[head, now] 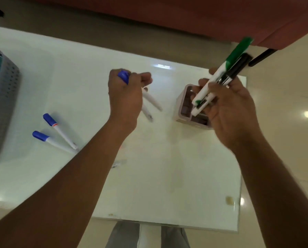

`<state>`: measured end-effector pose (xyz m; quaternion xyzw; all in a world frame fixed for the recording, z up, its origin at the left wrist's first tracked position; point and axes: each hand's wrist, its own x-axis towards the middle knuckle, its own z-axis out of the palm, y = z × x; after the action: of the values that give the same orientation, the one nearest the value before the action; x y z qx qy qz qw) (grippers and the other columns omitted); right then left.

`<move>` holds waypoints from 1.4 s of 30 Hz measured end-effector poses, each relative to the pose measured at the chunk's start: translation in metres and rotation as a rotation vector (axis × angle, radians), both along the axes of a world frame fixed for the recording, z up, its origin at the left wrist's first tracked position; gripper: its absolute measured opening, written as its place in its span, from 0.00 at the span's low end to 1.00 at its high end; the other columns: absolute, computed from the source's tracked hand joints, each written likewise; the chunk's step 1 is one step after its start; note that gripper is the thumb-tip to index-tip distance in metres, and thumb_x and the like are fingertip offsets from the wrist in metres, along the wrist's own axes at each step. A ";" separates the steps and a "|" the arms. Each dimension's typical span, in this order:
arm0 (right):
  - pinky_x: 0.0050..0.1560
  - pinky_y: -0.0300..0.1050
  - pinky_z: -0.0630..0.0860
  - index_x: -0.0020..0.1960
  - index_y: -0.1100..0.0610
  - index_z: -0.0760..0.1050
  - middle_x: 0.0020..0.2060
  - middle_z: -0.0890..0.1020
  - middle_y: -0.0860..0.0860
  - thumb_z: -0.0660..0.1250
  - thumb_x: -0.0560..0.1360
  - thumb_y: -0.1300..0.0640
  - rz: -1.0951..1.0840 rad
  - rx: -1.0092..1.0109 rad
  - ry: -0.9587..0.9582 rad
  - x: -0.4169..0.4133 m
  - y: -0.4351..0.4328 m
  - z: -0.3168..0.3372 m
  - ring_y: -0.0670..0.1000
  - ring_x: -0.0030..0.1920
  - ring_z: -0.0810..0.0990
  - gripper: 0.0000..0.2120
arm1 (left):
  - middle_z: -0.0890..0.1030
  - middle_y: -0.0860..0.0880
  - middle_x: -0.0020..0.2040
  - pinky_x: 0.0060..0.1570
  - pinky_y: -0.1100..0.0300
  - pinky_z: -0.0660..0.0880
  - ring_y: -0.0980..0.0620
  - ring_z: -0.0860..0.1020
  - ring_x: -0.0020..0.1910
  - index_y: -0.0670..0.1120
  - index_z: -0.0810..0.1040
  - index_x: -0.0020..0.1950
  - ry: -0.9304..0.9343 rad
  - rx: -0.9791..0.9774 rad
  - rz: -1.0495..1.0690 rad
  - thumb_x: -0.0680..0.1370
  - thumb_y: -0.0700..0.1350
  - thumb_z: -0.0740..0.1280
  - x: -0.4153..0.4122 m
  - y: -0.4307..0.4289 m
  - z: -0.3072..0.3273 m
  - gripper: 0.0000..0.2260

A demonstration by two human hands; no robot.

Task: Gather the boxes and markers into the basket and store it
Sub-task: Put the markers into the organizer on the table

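My left hand (125, 99) grips two blue-capped white markers (150, 99) above the middle of the white table (167, 167). My right hand (228, 108) holds a bundle of markers, green-capped (237, 52) and black-capped (239, 67), tilted up to the right. Below that hand stands a small pale box (183, 106) with dark compartments, partly hidden by my fingers. Two more blue-capped markers (60, 131) lie on the table at the left. The grey perforated basket (3, 104) with a teal rim sits at the far left edge.
A reddish-brown sofa (203, 18) runs along the far side of the table, with a black leg (262, 57) at the right. Glossy beige floor (292, 113) lies to the right. My grey trousers (122, 235) show below the near table edge.
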<state>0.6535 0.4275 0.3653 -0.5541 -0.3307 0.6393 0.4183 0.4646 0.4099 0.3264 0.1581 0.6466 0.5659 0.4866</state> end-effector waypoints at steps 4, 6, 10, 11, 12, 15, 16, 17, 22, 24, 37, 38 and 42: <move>0.45 0.47 0.81 0.64 0.59 0.71 0.52 0.81 0.54 0.62 0.80 0.64 0.003 0.089 -0.192 -0.002 0.043 0.005 0.51 0.49 0.84 0.14 | 0.83 0.44 0.46 0.51 0.51 0.82 0.51 0.85 0.45 0.49 0.70 0.51 0.054 0.136 0.005 0.80 0.37 0.63 0.041 0.021 0.031 0.07; 0.41 0.45 0.81 0.65 0.60 0.70 0.53 0.80 0.57 0.62 0.80 0.64 0.061 0.091 -0.239 -0.004 0.051 -0.003 0.50 0.48 0.83 0.14 | 0.82 0.41 0.47 0.51 0.54 0.82 0.49 0.84 0.45 0.46 0.71 0.50 0.090 0.189 0.006 0.79 0.35 0.64 0.062 0.029 0.035 0.07; 0.43 0.47 0.83 0.61 0.58 0.72 0.47 0.82 0.51 0.64 0.80 0.61 0.142 0.091 -0.327 -0.004 0.051 -0.025 0.44 0.41 0.83 0.10 | 0.80 0.41 0.48 0.50 0.61 0.80 0.45 0.81 0.47 0.46 0.72 0.47 0.220 0.186 0.012 0.77 0.34 0.67 0.093 0.037 0.024 0.08; 0.39 0.44 0.82 0.59 0.58 0.72 0.43 0.82 0.49 0.63 0.80 0.61 0.148 0.092 -0.318 -0.004 0.050 -0.029 0.42 0.36 0.82 0.08 | 0.79 0.43 0.47 0.50 0.63 0.79 0.46 0.81 0.46 0.45 0.72 0.47 0.254 0.178 0.004 0.77 0.34 0.67 0.098 0.037 0.020 0.07; 0.34 0.42 0.80 0.58 0.60 0.71 0.39 0.81 0.49 0.62 0.81 0.62 0.159 0.099 -0.303 -0.003 0.048 -0.033 0.42 0.31 0.80 0.07 | 0.78 0.46 0.46 0.50 0.64 0.79 0.49 0.80 0.45 0.44 0.73 0.48 0.286 0.172 -0.011 0.77 0.35 0.67 0.102 0.036 0.015 0.06; 0.42 0.53 0.83 0.59 0.62 0.71 0.43 0.82 0.59 0.62 0.81 0.60 0.197 0.112 -0.312 -0.002 0.047 -0.042 0.54 0.39 0.84 0.08 | 0.78 0.50 0.44 0.52 0.62 0.79 0.53 0.79 0.45 0.43 0.73 0.49 0.350 0.177 -0.076 0.77 0.34 0.66 0.110 0.035 0.002 0.05; 0.48 0.59 0.82 0.60 0.61 0.71 0.47 0.82 0.61 0.62 0.81 0.60 0.201 0.112 -0.311 -0.003 0.047 -0.044 0.60 0.45 0.84 0.09 | 0.78 0.50 0.44 0.53 0.60 0.80 0.52 0.80 0.46 0.43 0.73 0.49 0.370 0.179 -0.092 0.78 0.34 0.66 0.111 0.034 -0.001 0.05; 0.51 0.61 0.81 0.60 0.59 0.72 0.50 0.82 0.61 0.62 0.81 0.61 0.198 0.109 -0.307 -0.002 0.047 -0.045 0.63 0.49 0.82 0.08 | 0.79 0.50 0.45 0.54 0.58 0.80 0.51 0.80 0.47 0.43 0.73 0.49 0.391 0.177 -0.104 0.78 0.35 0.66 0.112 0.035 -0.004 0.05; 0.54 0.58 0.81 0.56 0.59 0.74 0.49 0.83 0.58 0.60 0.79 0.66 0.176 0.146 -0.335 0.007 0.045 -0.051 0.58 0.50 0.83 0.08 | 0.80 0.49 0.49 0.57 0.56 0.79 0.51 0.80 0.50 0.40 0.75 0.55 0.462 0.160 -0.138 0.78 0.36 0.65 0.120 0.034 -0.012 0.06; 0.58 0.53 0.80 0.58 0.58 0.74 0.51 0.84 0.54 0.59 0.78 0.68 0.177 0.155 -0.307 0.011 0.043 -0.053 0.52 0.52 0.84 0.12 | 0.80 0.51 0.51 0.58 0.61 0.77 0.54 0.80 0.52 0.42 0.75 0.58 0.472 0.144 -0.153 0.79 0.36 0.65 0.123 0.032 -0.014 0.08; 0.65 0.40 0.74 0.62 0.55 0.73 0.61 0.78 0.48 0.54 0.73 0.77 0.204 0.124 -0.277 0.020 0.044 -0.053 0.45 0.65 0.76 0.25 | 0.77 0.47 0.66 0.67 0.57 0.72 0.52 0.76 0.64 0.42 0.72 0.69 0.501 0.065 -0.209 0.78 0.37 0.67 0.125 0.022 -0.035 0.19; 0.66 0.41 0.74 0.62 0.56 0.74 0.61 0.78 0.48 0.54 0.72 0.77 0.193 0.121 -0.285 0.021 0.043 -0.055 0.45 0.65 0.76 0.26 | 0.75 0.47 0.68 0.68 0.61 0.71 0.53 0.74 0.65 0.42 0.70 0.71 0.508 0.055 -0.214 0.78 0.39 0.67 0.126 0.018 -0.038 0.21; 0.63 0.35 0.74 0.62 0.57 0.74 0.61 0.79 0.50 0.52 0.71 0.77 0.148 0.101 -0.318 0.025 0.037 -0.059 0.44 0.63 0.77 0.27 | 0.74 0.51 0.70 0.61 0.73 0.68 0.64 0.71 0.61 0.46 0.65 0.75 0.490 0.003 -0.204 0.75 0.45 0.72 0.127 0.004 -0.055 0.30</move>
<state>0.6789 0.4645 0.3061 -0.6004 -0.4643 0.5554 0.3399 0.5917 0.4136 0.2711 0.3553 0.7250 0.4596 0.3701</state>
